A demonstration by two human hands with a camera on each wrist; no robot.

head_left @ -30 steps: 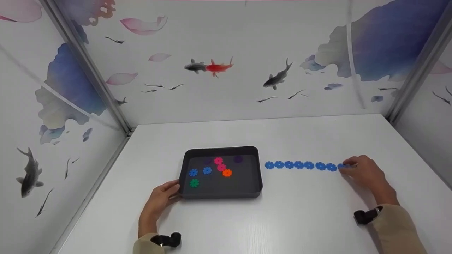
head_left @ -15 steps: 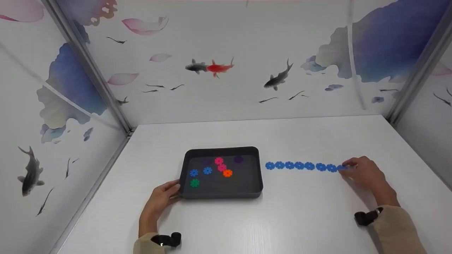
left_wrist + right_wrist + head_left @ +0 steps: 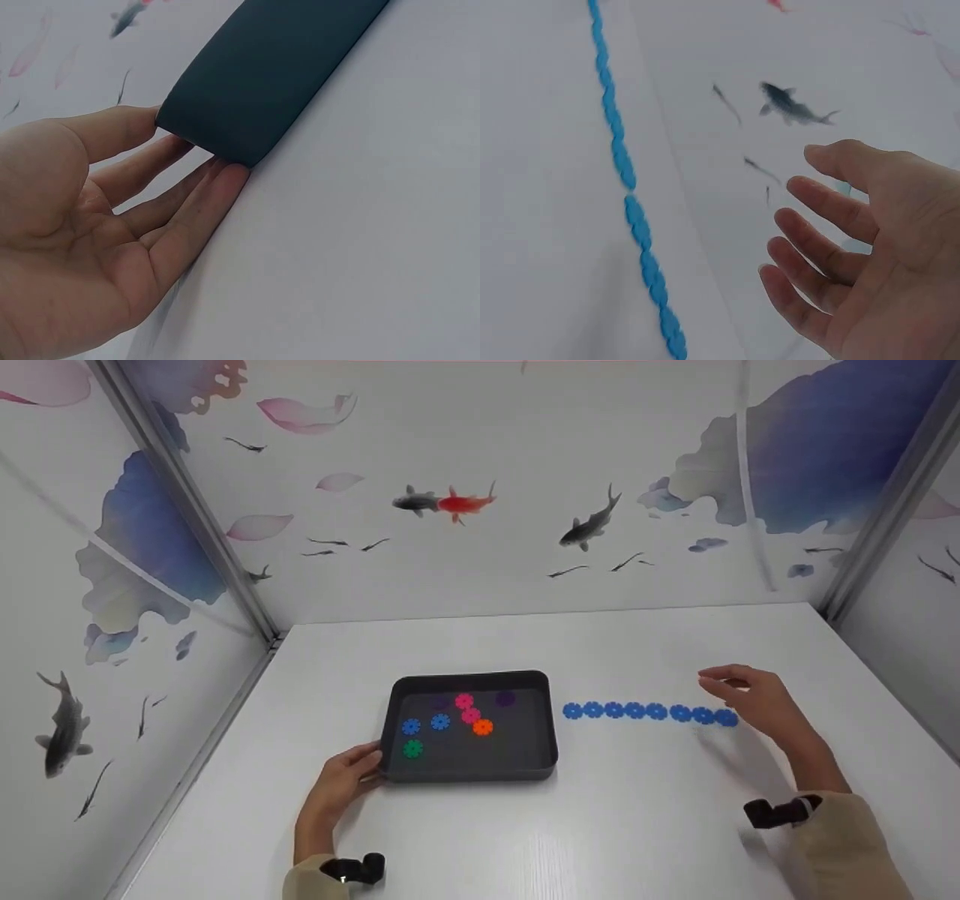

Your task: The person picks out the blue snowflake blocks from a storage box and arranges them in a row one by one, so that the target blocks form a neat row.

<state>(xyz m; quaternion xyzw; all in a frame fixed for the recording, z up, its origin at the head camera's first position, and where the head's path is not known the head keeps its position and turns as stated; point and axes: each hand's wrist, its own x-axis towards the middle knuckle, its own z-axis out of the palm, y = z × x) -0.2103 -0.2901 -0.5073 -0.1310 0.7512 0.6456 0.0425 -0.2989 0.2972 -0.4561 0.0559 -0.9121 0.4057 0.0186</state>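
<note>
My left hand (image 3: 341, 780) holds the left side of a dark grey tray (image 3: 480, 774). In the left wrist view, the thumb is at the rim and the fingers are against the lower edge of the tray. Raised over the right end of a row of blue flower-shaped plastic discs (image 3: 635, 710), my right hand (image 3: 761, 705) holds nothing. Its fingers are spread and slightly bent in the right wrist view. The row lies on the table to the right of the tray, with a small gap showing in it.
Inside the tray lie two blue discs (image 3: 440, 721), a green disc (image 3: 412, 748), an orange disc (image 3: 482, 727), two pink discs (image 3: 470, 715) and dim purple ones (image 3: 506, 699). Walls with painted fish stand around the white table (image 3: 600, 825).
My right hand has let go of the rightmost blue disc and risen up and away from it; that disc now lies at the row's end. The left hand and tray stay put.
</note>
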